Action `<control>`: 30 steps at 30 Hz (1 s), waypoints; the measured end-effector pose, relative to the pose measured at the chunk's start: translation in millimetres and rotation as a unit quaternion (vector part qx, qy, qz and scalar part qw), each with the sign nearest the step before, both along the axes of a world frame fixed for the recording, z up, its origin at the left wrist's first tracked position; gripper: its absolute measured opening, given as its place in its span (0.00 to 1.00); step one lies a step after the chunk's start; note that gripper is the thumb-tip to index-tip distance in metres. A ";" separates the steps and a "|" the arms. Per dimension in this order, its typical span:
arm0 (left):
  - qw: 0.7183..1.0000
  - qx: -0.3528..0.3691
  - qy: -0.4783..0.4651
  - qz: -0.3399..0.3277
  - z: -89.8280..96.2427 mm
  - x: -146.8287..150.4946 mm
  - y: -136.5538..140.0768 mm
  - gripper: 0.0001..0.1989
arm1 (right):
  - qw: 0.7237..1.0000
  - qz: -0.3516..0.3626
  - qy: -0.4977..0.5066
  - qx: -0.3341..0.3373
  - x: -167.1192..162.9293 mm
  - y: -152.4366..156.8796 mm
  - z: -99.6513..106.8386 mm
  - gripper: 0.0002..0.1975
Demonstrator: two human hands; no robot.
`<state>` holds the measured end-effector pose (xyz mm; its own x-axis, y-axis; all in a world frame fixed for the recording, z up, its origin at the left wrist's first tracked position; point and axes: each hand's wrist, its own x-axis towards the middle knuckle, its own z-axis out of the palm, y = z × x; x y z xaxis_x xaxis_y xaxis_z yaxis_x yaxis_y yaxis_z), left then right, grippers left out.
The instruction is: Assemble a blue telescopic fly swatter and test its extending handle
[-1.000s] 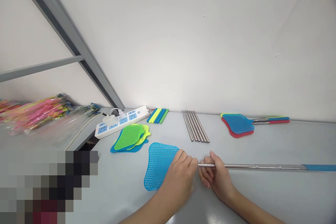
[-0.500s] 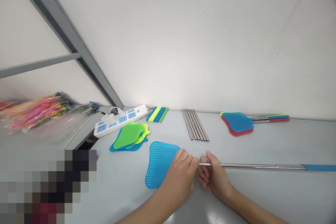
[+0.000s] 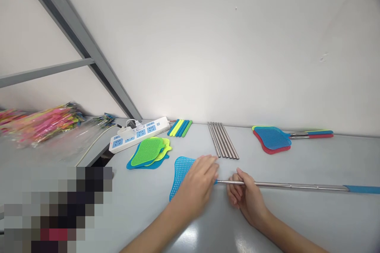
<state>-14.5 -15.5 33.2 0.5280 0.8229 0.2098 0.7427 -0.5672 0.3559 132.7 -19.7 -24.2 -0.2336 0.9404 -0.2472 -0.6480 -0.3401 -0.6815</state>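
Note:
A blue fly swatter [image 3: 179,172] with a perforated head, a long metal rod and a blue grip lies across in front of me. My left hand [image 3: 200,180] covers much of the head, its fingers bent over the part near the neck; the thumb is hidden. Palm up, my right hand [image 3: 245,193] has its fingers curled round the rod [image 3: 285,185], close to the neck. The blue grip [image 3: 360,189] runs out of view at the right edge. Just beyond my hands lie several metal rods [image 3: 224,140] side by side.
At left are loose green, yellow and blue swatter heads [image 3: 147,152]. A power strip [image 3: 139,134] with plugs and coloured grips [image 3: 180,128] lie behind them. Assembled swatters [image 3: 273,138] lie at back right, bagged colourful items [image 3: 47,122] at far left. A grey frame post [image 3: 89,55] slants down.
My left hand has shifted left from the neck, further over the swatter head, uncovering the neck joint. My right hand stays on the rod. The whole view has moved slightly.

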 end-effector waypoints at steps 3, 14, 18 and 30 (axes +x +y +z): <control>0.997 0.029 0.013 0.067 0.7 -14.5 11.1 0.17 | 1.000 -0.018 0.010 -0.006 0.4 0.7 2.0 0.23; 0.953 -0.045 -0.177 0.243 -1.7 -28.1 26.4 0.21 | 0.997 -0.079 0.014 -0.016 4.9 1.2 2.4 0.22; 0.856 -0.270 -0.358 0.257 2.1 -29.2 29.5 0.25 | 0.997 -0.073 0.024 -0.020 5.5 1.8 2.9 0.22; 0.720 -0.477 -0.477 0.161 2.8 -25.4 22.7 0.19 | 0.995 -0.080 0.054 -0.032 5.9 2.9 2.3 0.22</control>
<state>-39.8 7.2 36.0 0.2683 0.8800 -0.3919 -0.0595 0.4212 0.9050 138.6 -16.9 -21.9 -0.1105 0.9508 -0.2895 -0.7658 -0.2671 -0.5849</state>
